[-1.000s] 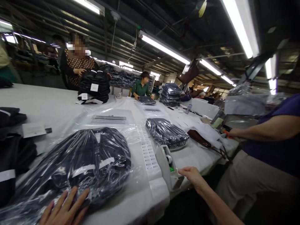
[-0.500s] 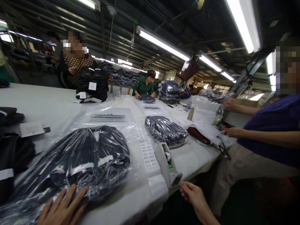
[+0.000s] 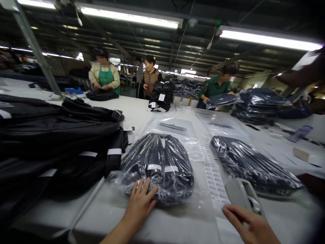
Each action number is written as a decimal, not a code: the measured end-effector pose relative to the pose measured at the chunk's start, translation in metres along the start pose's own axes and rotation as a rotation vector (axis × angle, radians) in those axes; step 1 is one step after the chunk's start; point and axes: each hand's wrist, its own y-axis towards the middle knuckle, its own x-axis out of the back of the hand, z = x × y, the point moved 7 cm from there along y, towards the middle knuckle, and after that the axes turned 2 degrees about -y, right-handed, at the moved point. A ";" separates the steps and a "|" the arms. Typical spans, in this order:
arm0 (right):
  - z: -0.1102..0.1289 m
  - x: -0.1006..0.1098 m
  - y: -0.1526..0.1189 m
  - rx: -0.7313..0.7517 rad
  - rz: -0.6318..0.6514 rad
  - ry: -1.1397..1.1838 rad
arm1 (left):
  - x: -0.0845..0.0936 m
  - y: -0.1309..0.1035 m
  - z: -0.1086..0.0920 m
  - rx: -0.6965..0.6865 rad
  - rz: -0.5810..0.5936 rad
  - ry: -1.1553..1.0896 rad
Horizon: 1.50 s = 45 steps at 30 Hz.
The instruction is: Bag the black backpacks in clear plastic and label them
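A dark bag in clear plastic wrapping [image 3: 162, 159] lies on the white table before me, with white strips showing through the plastic. My left hand [image 3: 142, 200] rests on its near edge, fingers spread. To the right, my right hand [image 3: 250, 220] is closed in a pinch beside a grey tape dispenser [image 3: 236, 193]. Whatever its fingertips hold, if anything, is too small to make out. A sheet of printed labels [image 3: 213, 176] runs between the wrapped bag and the dispenser. Beyond the dispenser lies a second plastic-wrapped bag [image 3: 256, 166].
Black unwrapped bags [image 3: 63, 145] are heaped on the left. Flat clear plastic bags [image 3: 175, 123] lie farther back. A black stack with tags [image 3: 162, 96] and a wrapped stack [image 3: 256, 105] stand beyond. Co-workers stand at the table's far side, one in a green apron [image 3: 106, 78].
My view has swung left, bringing the black heap and a green-aproned co-worker into sight. My right hand is now beside the dispenser's body, above the table; my left stays on the wrapped bag.
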 end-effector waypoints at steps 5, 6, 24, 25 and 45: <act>0.170 -0.055 0.096 0.604 0.407 -0.035 | 0.001 -0.003 -0.003 0.003 -0.023 -0.025; 0.188 -0.071 0.108 0.693 0.485 -0.062 | 0.000 -0.003 -0.003 0.003 -0.028 -0.020; 0.229 -0.206 0.139 0.990 0.843 -0.810 | -0.006 -0.006 -0.001 0.024 -0.181 -0.004; 0.228 -0.206 0.140 0.984 0.843 -0.811 | -0.007 -0.007 0.000 0.030 -0.207 -0.013; 0.198 -0.173 0.205 0.635 0.597 -0.409 | -0.024 -0.010 -0.001 0.048 -0.516 -0.048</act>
